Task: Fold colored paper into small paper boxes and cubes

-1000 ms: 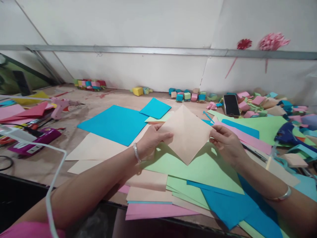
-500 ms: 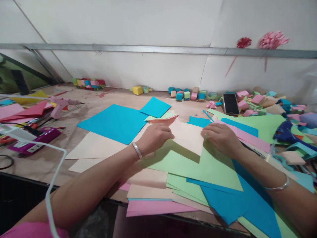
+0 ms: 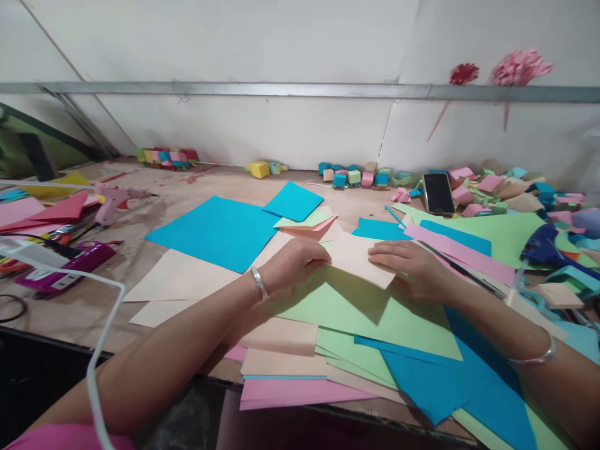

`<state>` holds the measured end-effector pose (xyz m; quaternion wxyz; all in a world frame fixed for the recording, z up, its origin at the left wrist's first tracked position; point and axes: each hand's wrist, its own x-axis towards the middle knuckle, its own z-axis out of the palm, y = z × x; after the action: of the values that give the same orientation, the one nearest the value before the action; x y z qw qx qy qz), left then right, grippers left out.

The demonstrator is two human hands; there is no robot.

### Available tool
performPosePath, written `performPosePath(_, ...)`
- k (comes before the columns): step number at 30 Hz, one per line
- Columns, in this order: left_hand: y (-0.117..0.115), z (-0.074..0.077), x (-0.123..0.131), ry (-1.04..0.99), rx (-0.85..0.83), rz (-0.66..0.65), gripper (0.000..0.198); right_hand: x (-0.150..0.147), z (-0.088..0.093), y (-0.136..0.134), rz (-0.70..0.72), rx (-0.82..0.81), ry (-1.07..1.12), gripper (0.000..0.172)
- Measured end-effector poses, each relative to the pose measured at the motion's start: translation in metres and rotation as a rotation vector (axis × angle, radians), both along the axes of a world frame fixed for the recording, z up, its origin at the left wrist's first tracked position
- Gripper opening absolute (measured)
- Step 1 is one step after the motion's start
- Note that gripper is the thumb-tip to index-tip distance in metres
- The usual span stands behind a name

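A peach sheet of paper (image 3: 352, 253) is raised between both hands, its near edge lifted above a light green sheet (image 3: 342, 312) and casting a shadow there. My left hand (image 3: 300, 262) pinches its left near edge, thumb and fingers together. At the right side, my right hand (image 3: 410, 265) grips the same sheet, its fingers lying over the top and the thumb out of sight. Just behind the left hand lie folded green and pink papers (image 3: 307, 222). A large blue sheet (image 3: 213, 232) and a smaller blue piece (image 3: 294, 201) lie beyond.
Pink (image 3: 111, 203) and blue glue guns (image 3: 541, 244) lie at the left and right. A white cable (image 3: 105, 328) crosses beside my left arm. Stacked papers (image 3: 281, 394) line the table's front edge. A phone (image 3: 438, 194) rests by a heap of small paper boxes (image 3: 492, 182).
My right hand has shifted left along the peach sheet, and its fingers now lie over it. The sheet's near right corner has lifted. My left hand stays nearly in place.
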<state>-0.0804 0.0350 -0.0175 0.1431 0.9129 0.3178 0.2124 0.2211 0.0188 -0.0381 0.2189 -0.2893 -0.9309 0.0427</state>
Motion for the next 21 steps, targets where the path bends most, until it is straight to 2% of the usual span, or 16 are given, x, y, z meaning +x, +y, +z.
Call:
performPosePath(3,-0.002,0.002,-0.001,0.055,-0.009,-0.064,0.021,-0.003,0.001,-0.002,0.026,-0.025,0.033,0.036)
performPosePath(9,-0.009,0.006,0.001,0.148,0.044,-0.088,0.014,-0.006,0.007,-0.006,0.064,-0.155,-0.001,0.024)
performPosePath(13,-0.005,0.009,0.005,0.221,0.087,-0.065,0.024,-0.006,0.009,-0.004,0.06,-0.145,-0.01,0.021)
performPosePath(15,0.0,0.011,0.008,0.283,0.106,-0.098,0.026,-0.007,0.012,0.001,0.069,-0.16,-0.058,0.021)
performPosePath(18,0.008,0.016,0.011,0.299,0.081,-0.188,0.023,-0.008,0.02,0.01,0.088,-0.207,-0.11,0.025)
performPosePath(21,0.012,0.02,0.012,0.316,0.106,-0.213,0.017,-0.011,0.028,0.017,0.092,-0.279,-0.074,0.024)
